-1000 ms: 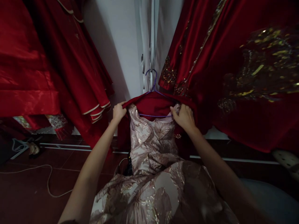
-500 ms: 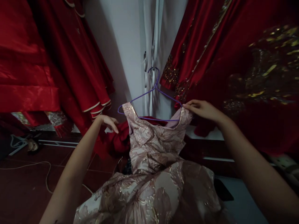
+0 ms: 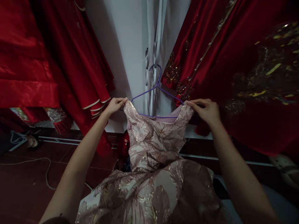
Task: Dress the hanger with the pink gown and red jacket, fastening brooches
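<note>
Left hand (image 3: pixel 114 105): moved to floral brocade dress (image 3: pixel 151 137), grip pinching shoulder strap (image 3: pixel 131 109). Right hand (image 3: pixel 208 112): arm outstretched, opposite strap (image 3: pixel 187 111) pinched.

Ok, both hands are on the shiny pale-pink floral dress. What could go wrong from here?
The left hand and right hand pinch the wide shoulder straps near the ends of the thin purple hanger, so a strap could slip off. The bulky floral skirt below might drag the shiny pale-pink floral dress down. The hanger's curved hook might catch the red satin garment with gold trim, close by in view; depth is unclear.
</note>
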`<state>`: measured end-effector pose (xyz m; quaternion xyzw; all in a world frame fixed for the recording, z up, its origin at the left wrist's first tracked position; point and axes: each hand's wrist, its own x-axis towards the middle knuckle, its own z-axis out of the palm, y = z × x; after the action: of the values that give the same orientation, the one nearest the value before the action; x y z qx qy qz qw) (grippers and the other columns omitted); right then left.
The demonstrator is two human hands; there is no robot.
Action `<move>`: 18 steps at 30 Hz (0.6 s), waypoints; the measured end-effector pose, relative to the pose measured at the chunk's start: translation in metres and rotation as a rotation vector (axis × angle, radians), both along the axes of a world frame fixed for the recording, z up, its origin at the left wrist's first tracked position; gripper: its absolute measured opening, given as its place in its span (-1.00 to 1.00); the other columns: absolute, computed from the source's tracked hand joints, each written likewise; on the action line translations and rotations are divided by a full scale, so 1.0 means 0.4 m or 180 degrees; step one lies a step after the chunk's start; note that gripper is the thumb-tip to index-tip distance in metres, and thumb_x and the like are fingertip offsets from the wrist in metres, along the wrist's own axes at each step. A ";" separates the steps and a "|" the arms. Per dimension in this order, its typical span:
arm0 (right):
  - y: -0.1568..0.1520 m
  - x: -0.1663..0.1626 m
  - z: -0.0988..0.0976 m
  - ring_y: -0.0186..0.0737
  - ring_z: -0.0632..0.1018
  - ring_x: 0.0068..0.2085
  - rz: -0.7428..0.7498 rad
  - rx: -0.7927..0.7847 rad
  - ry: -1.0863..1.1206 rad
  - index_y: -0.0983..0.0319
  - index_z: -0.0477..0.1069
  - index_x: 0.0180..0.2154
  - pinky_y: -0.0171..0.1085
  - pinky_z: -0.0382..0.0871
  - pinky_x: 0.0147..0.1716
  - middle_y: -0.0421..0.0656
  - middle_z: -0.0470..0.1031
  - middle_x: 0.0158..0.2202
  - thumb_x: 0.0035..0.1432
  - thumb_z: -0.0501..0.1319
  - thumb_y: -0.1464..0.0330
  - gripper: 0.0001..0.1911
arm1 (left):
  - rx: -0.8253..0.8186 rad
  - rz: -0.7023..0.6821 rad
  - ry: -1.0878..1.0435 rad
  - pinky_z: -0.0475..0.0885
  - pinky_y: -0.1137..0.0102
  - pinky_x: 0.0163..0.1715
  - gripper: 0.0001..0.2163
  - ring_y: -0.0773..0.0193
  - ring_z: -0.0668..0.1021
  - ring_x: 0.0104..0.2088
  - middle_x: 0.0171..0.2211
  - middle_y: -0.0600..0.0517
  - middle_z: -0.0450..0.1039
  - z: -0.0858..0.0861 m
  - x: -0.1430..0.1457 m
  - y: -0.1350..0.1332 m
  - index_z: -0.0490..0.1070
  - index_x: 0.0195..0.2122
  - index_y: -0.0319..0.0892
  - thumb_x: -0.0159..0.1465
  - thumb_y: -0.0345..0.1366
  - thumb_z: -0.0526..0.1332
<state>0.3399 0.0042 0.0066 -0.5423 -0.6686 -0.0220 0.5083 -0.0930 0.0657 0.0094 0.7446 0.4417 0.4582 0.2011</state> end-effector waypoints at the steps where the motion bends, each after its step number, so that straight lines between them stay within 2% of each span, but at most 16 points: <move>1: -0.003 0.018 -0.004 -0.19 0.53 -0.24 -0.0119 -0.0084 0.0068 0.21 0.54 -0.29 -0.26 0.34 -0.19 -0.10 0.57 -0.28 0.00 0.22 0.11 -0.66 | 0.0002 0.0093 0.0176 0.20 0.52 -0.55 -0.60 0.40 0.34 -0.56 -0.60 0.07 0.35 -0.012 -0.020 -0.002 0.47 -0.42 -0.27 0.16 0.00 0.09; 5: -0.021 0.105 -0.031 -0.17 0.54 -0.25 -0.0064 -0.1191 0.0285 0.25 0.53 -0.29 -0.28 0.35 -0.22 -0.08 0.57 -0.25 -0.03 0.22 0.17 -0.68 | -0.0288 0.0531 0.1329 0.13 0.52 -0.59 -0.58 0.42 0.31 -0.61 -0.67 0.07 0.33 -0.064 -0.083 -0.033 0.46 -0.52 -0.27 0.20 -0.03 0.01; 8: -0.061 0.133 -0.038 -0.14 0.53 -0.28 0.0102 -0.2031 0.0272 0.25 0.54 -0.38 -0.27 0.36 -0.25 -0.09 0.58 -0.30 -0.12 0.24 0.19 -0.71 | -0.0640 -0.0029 0.2378 0.17 0.52 -0.56 -0.73 0.41 0.36 -0.60 -0.64 0.06 0.40 -0.076 -0.060 -0.092 0.48 -0.51 -0.23 0.13 -0.18 0.09; 10: -0.102 0.115 -0.027 -0.11 0.53 -0.30 0.0336 -0.2586 0.0140 0.24 0.55 -0.44 -0.26 0.37 -0.28 -0.10 0.58 -0.35 -0.19 0.28 0.17 -0.70 | -0.0615 -0.0474 0.2978 0.20 0.50 -0.54 -0.82 0.36 0.43 -0.56 -0.57 0.02 0.47 -0.061 0.001 -0.147 0.49 -0.49 -0.20 0.07 -0.26 0.14; 11: -0.124 0.095 -0.018 -0.10 0.53 -0.30 0.0519 -0.2836 0.0011 0.24 0.55 -0.44 -0.25 0.37 -0.28 -0.10 0.58 -0.35 -0.21 0.29 0.14 -0.68 | -0.0469 -0.0556 0.3184 0.22 0.49 -0.52 -0.84 0.32 0.46 -0.52 -0.52 -0.02 0.49 -0.047 0.043 -0.175 0.49 -0.47 -0.20 0.06 -0.26 0.15; 12: -0.145 0.071 -0.009 -0.09 0.52 -0.28 0.0700 -0.2866 -0.0067 0.23 0.55 -0.41 -0.25 0.36 -0.26 -0.10 0.57 -0.33 -0.19 0.29 0.12 -0.66 | -0.0256 -0.0549 0.3328 0.24 0.46 -0.51 -0.83 0.28 0.48 -0.49 -0.49 -0.05 0.50 -0.031 0.090 -0.201 0.49 -0.45 -0.20 0.08 -0.26 0.14; 14: -0.179 0.016 0.005 -0.10 0.50 -0.18 0.1228 -0.2547 -0.0198 0.23 0.52 -0.33 -0.26 0.33 -0.17 -0.09 0.55 -0.25 -0.06 0.23 0.09 -0.64 | 0.0179 -0.0658 0.3388 0.30 0.43 -0.45 -0.76 0.24 0.51 -0.43 -0.45 -0.10 0.49 0.004 0.189 -0.238 0.48 -0.39 -0.21 0.19 -0.22 0.06; 16: -0.193 -0.029 0.004 -0.12 0.49 -0.22 0.1401 -0.2224 -0.0273 0.23 0.47 -0.29 -0.24 0.34 -0.19 -0.09 0.53 -0.28 0.02 0.18 0.07 -0.63 | 0.0685 -0.0852 0.3079 0.35 0.38 -0.32 -0.65 0.23 0.52 -0.34 -0.39 -0.12 0.49 0.026 0.280 -0.244 0.45 -0.32 -0.23 0.29 -0.17 -0.07; 18: -0.187 -0.052 -0.013 -0.12 0.49 -0.21 0.1398 -0.1774 -0.0187 0.20 0.42 -0.31 -0.19 0.35 -0.19 -0.10 0.50 -0.26 0.05 0.15 0.07 -0.67 | 0.1178 -0.1092 0.2705 0.33 0.31 -0.11 -0.66 0.22 0.49 -0.17 -0.20 -0.13 0.46 0.021 0.351 -0.221 0.44 -0.26 -0.23 0.31 -0.19 -0.08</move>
<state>0.3193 -0.0707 0.0016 -0.5025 -0.7640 0.2554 0.3140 0.0474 -0.0226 0.0179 0.9509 0.2669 0.1451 -0.0598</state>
